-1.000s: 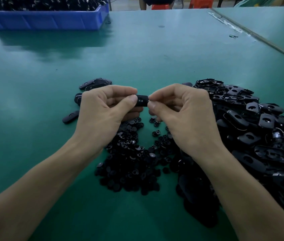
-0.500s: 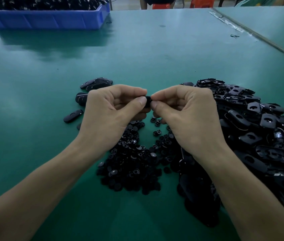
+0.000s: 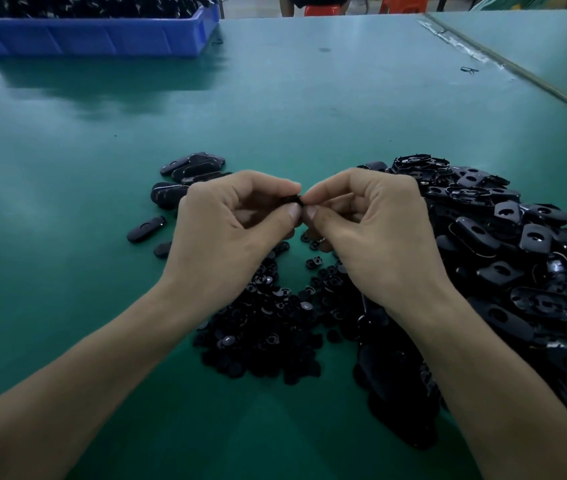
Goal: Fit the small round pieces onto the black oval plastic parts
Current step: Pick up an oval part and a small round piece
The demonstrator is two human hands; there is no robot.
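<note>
Green table (image 3: pixel 310 116) is filling most of the view. A blue bin (image 3: pixel 95 36) is sitting far left, loaded with dark parts. A big heap of black oval parts (image 3: pixel 517 265) is lying on the right, running from mid table to the near edge. A smaller heap of small round pieces (image 3: pixel 268 323) is lying near centre, just left of the oval heap and touching it, partly under both wrists. The left hand (image 3: pixel 226 237) and right hand (image 3: pixel 375 237) are meeting above the round pieces, fingers curled, thumb and forefinger tips almost touching each other. A loose cluster of ovals (image 3: pixel 192 168) is lying just beyond the left hand, likely the done ones, though I cannot confirm that. The held black part (image 3: pixel 294 199) is being pinched between both hands' fingertips, clear of the table, with only a sliver showing. Both grips are clamped on it, but I cannot tell whether the right fingers are also holding a round piece or whether one is seated. Judging the step as pressing a round piece in. Risks: the piece is going in blind under the fingertips, so it could be sitting crooked and not snapping home. Slick plastic under a tight pinch could be popping out and dropping into the heap below, where it would be lost among look-alikes. An unfinished oval could also be landing with the left cluster.
</note>
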